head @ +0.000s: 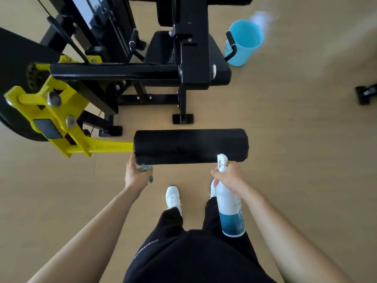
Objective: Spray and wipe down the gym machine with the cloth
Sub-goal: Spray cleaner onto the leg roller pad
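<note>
- Judged at the spray step on the black roller pad [190, 147] of the gym machine [189, 64]; wiping probably not begun on this part, though no mist or wet sheen discernible.
- Noted right hand [228, 176] grasping the neck of the spray bottle [229, 207]; finger placement on the trigger not discernible. Nozzle up against the near right part of the pad, bottle body hanging down toward the legs.
- Noted left hand [135, 174] clutching the teal cloth [145, 168], bunched, at the near left end of the pad; thumb side touching the pad's edge, cloth just below it.
- Located pad just ahead of both hands, lying crosswise, carried on the yellow lever arm [61, 123] to the left.
- Next move, by estimate: squeeze trigger along the pad, then spread the bunched cloth, lift it onto the top surface and sweep left to right.
- Logged blue bucket [243, 41] on the floor beyond the seat, well apart from both hands.
</note>
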### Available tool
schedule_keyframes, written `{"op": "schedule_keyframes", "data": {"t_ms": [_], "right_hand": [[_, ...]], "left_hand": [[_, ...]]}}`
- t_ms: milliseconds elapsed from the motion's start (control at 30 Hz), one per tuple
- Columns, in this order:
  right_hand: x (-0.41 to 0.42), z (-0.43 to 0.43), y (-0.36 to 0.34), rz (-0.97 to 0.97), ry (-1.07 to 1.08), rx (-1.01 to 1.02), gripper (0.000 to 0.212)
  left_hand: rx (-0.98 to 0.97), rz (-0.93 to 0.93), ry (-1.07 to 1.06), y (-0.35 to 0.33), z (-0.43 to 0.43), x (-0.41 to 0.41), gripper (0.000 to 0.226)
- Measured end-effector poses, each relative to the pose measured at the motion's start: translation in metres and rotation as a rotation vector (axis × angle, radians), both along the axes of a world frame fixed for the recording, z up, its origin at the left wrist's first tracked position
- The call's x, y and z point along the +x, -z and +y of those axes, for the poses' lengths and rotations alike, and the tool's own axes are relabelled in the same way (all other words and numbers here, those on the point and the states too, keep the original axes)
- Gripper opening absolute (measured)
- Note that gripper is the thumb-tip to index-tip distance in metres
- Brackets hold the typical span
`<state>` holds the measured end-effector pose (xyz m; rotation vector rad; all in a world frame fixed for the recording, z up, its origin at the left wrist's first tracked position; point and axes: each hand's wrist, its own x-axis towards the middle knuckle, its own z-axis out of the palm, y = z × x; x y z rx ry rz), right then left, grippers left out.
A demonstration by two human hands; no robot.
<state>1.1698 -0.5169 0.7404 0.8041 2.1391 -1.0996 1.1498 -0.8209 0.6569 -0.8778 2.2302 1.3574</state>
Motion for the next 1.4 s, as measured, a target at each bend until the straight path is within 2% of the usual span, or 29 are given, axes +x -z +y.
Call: {"op": "schedule_keyframes", "data": {"t_ms": [67, 233, 300, 400, 500, 600, 700, 833, 933, 1067, 1100, 1167, 1267, 1400], "right_hand": [[-0.004, -0.016, -0.001, -0.010, -0.035, 0.013, 0.019], [-0.014, -0.041, -0.006, -0.001, -0.105, -0.081, 0.012], [-0.019, -0.050, -0.007, -0.017, -0.152, -0.097, 0.014], [-0.026, -0.066, -0.007, -0.004, -0.230, -0.090, 0.005], [-0.033, -0.087, -0.007, 0.019, -0.318, -0.085, 0.004], [-0.037, -0.102, -0.005, 0.030, -0.357, -0.087, 0.013], [-0.038, -0.109, -0.005, 0.040, -0.373, -0.088, 0.010], [-0.036, -0.109, -0.002, 0.029, -0.394, -0.035, 0.013], [-0.033, -0.100, 0.004, 0.011, -0.374, 0.025, 0.018], [-0.027, -0.078, 0.009, 0.016, -0.252, 0.049, 0.005], [-0.025, -0.072, 0.009, 0.011, -0.220, 0.045, 0.007], [-0.020, -0.057, 0.013, -0.011, -0.171, 0.057, 0.008], [-0.011, -0.039, 0.022, -0.056, -0.116, 0.131, 0.018], [-0.005, -0.019, 0.021, -0.080, -0.039, 0.159, 0.023]], "left_hand": [[0.041, -0.061, -0.023, 0.005, -0.008, 0.009, 0.092], [-0.009, -0.141, 0.169, 0.008, -0.020, 0.028, 0.080], [-0.062, -0.095, 0.108, 0.006, -0.023, 0.025, 0.078], [-0.095, -0.010, 0.031, 0.002, -0.033, 0.001, 0.082], [-0.070, -0.009, 0.088, -0.005, -0.039, -0.032, 0.092], [0.040, -0.037, 0.125, -0.010, -0.029, -0.049, 0.082], [-0.017, 0.023, 0.174, -0.010, -0.015, -0.036, 0.072], [-0.051, 0.015, 0.189, -0.006, -0.018, -0.016, 0.083], [-0.096, -0.035, 0.236, 0.002, -0.025, -0.002, 0.085], [-0.139, -0.097, 0.292, 0.005, -0.029, 0.003, 0.087], [-0.151, -0.099, 0.300, 0.004, -0.029, 0.000, 0.084], [-0.161, -0.066, 0.275, 0.002, -0.026, -0.006, 0.080], [-0.147, 0.005, 0.183, -0.002, -0.018, -0.023, 0.089], [-0.161, 0.090, 0.191, -0.003, -0.004, -0.037, 0.081]]}}
